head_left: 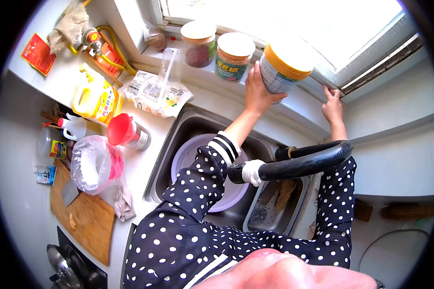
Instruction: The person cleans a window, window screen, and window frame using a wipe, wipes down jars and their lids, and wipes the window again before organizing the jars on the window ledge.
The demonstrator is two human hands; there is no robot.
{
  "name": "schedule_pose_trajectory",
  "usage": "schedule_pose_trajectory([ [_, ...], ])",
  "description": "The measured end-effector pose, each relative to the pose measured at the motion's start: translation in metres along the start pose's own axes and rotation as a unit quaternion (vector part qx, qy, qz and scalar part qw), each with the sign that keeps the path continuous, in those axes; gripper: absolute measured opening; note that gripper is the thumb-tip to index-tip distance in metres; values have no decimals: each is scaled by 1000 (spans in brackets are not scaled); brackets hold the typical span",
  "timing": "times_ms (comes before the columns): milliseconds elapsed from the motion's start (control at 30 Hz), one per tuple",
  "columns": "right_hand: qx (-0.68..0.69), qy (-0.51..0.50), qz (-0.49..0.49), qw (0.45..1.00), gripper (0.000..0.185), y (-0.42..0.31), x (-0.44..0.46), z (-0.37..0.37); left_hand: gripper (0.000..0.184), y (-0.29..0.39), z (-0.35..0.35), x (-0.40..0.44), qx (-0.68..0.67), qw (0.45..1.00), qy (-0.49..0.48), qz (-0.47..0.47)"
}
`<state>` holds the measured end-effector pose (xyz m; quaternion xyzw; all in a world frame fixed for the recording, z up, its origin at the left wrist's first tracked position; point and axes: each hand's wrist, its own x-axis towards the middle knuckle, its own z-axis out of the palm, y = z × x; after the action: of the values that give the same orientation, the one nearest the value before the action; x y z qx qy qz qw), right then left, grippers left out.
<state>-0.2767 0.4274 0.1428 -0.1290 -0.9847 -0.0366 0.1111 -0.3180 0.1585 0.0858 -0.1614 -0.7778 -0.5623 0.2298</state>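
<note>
Left grip point(258, 91): clamped on the lower left side of the yellow-rimmed tub point(278, 72); some fingertips out of sight against it.
Tub position: by the sill point(205, 73), right of two lidded jars, red-brown point(198, 52) and green-labelled point(231, 62); top bleached by glare, contact beneath it unclear.
Right grip point(332, 107): index finger extended at the window frame point(330, 79), other fingers curled; undersides hidden, cannot tell whether closed on anything.
Black pipe point(304, 163): crosses in front of right forearm, covering part of it.
Lilac basin point(232, 195): in the sink point(154, 185), middle hidden by left sleeve.
Desk point(156, 130): bears a clear bag point(94, 164), contents hard to make out.
Pan point(58, 260): lower left, dim, partly lost in shadow.
</note>
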Motion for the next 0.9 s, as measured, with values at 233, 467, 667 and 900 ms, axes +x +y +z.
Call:
schedule_pose_trajectory([
  [233, 1, -1, 3, 1000, 61, -2, -3, 1, 120, 21, 33, -22, -5, 999, -44, 5],
  [467, 3, 3, 10, 1000, 52, -2, -3, 3, 109, 19, 29, -18, -17, 996, -79, 33],
  [667, 35, 16, 7, 999, 47, -10, -8, -6, 53, -23, 19, 17, -8, 997, -15, 80],
  [900, -2, -4, 15, 1000, 54, -6, -4, -2, 36, -21, 29, 42, 103, 994, -12, 28],
])
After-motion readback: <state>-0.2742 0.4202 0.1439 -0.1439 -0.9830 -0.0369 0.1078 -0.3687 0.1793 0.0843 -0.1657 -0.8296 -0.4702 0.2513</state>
